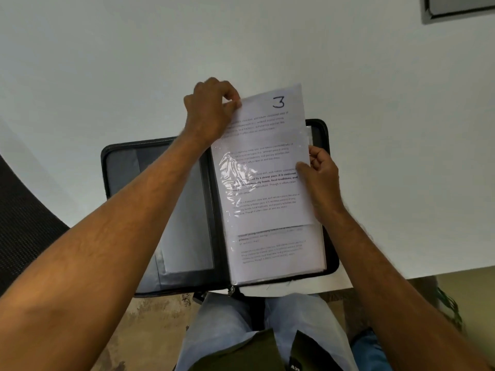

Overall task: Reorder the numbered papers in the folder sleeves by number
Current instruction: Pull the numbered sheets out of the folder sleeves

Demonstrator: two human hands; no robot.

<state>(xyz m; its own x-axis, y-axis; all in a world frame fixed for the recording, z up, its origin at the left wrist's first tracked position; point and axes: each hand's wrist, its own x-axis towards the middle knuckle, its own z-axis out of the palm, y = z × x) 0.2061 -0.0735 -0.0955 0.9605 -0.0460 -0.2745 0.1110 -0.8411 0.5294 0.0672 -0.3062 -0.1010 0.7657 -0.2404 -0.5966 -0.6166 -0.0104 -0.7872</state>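
Head view: I note the left hand (211, 111) pinches the top-left corner of the sheet marked 3 (263, 156), which sits half inside a clear sleeve (316, 245) of the open black zip folder (123, 167) on the white table (107, 62). Right hand (320, 178) grips sheet and sleeve at their right edge, thumb on top

A broad white table (107, 62) fills most of the view, evenly lit, no hard shadows. Dark framed panel (460, 6) at its far right corner. Black mesh chair (24, 223) off to the left. Below the table edge, mottled brown floor (150, 330), green plant leaves (450, 309) at right.
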